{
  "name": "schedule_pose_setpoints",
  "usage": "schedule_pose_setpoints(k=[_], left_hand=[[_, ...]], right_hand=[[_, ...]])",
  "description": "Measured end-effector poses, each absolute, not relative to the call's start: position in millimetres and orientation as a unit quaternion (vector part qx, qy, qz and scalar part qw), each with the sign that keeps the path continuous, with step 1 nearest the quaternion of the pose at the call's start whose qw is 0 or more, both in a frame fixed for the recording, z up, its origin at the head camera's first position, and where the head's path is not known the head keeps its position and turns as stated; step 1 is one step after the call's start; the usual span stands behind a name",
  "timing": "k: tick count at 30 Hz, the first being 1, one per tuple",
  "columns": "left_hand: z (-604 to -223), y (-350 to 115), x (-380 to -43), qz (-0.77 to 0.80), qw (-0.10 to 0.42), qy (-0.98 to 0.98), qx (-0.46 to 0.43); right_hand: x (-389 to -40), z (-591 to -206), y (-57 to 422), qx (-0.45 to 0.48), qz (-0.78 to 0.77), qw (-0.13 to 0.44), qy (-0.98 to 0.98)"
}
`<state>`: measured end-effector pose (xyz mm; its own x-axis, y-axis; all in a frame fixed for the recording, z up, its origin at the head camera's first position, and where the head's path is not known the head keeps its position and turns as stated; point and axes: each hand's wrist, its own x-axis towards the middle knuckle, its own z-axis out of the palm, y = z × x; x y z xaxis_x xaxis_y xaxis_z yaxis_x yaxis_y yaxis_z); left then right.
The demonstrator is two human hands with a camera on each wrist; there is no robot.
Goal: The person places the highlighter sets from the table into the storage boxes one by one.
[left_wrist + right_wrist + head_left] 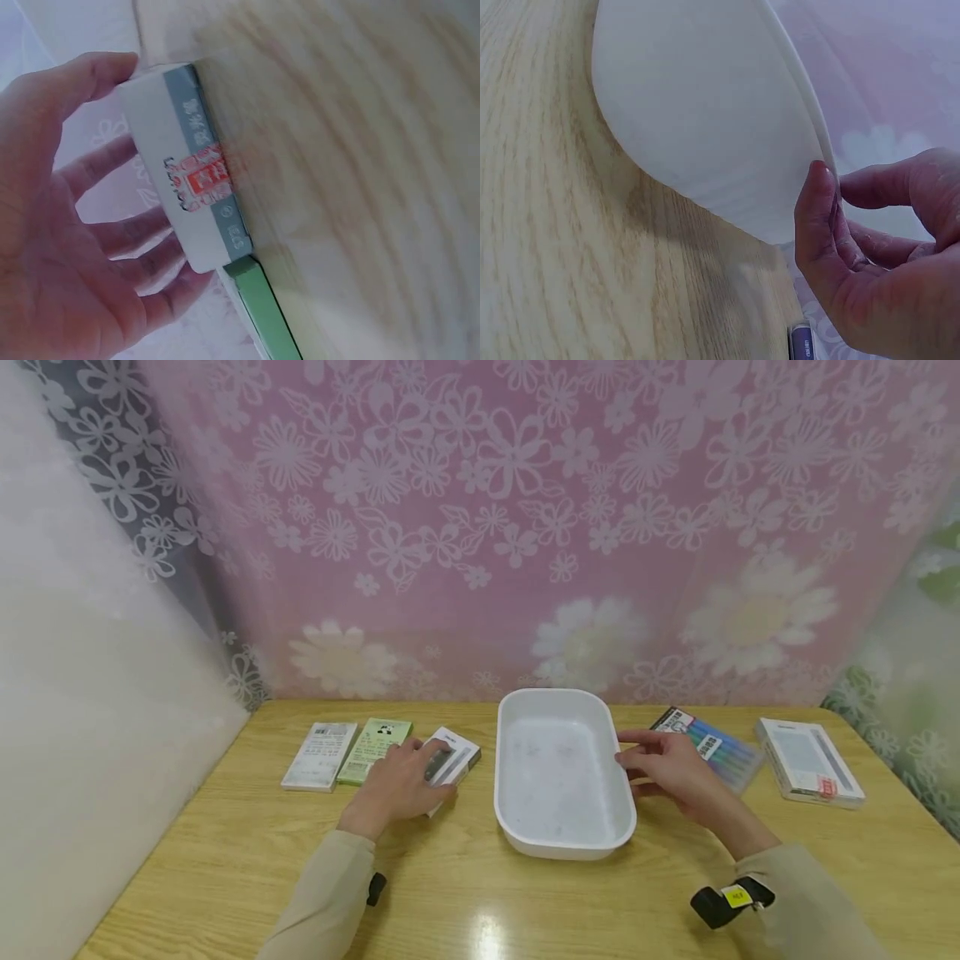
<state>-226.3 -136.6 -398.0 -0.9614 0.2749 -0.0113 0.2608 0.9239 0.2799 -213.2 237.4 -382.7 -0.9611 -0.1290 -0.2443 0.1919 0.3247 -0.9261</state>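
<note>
My left hand [397,783] grips a small white box [467,753] lying on the table. In the left wrist view, the thumb touches the upper corner of the box [176,169], and the other fingers reach behind it. A red seal and a grey stripe mark its end face. Between thumb and fingers, my right hand [667,766] pinches the right rim of a white plastic tray [566,777]. Close up in the right wrist view, the tray wall [705,112] runs up to those fingertips. Nothing lies inside the tray.
Left of the left hand lie a green pack with a panda [378,745] and a white printed pack [320,757]. A clear case of coloured pens [716,750] lies behind the right hand, and a larger white box [816,762] is at far right. A flowered curtain [480,527] hangs behind the wooden table.
</note>
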Motion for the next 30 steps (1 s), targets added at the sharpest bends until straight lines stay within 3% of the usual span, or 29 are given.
schedule_pose_setpoints(k=[20,30], left_hand=[[-396.7,-129.2,-225.1,0.147,0.02,0.981,0.129],[-395.9,-130.9,-219.8,0.123,-0.061,0.975,0.175]], right_hand=[[-215.2,-384.8,243.7,-0.001,-0.586,0.155,0.795],[-215.2,-386.5,243.3,-0.002,-0.589,0.15,0.794]])
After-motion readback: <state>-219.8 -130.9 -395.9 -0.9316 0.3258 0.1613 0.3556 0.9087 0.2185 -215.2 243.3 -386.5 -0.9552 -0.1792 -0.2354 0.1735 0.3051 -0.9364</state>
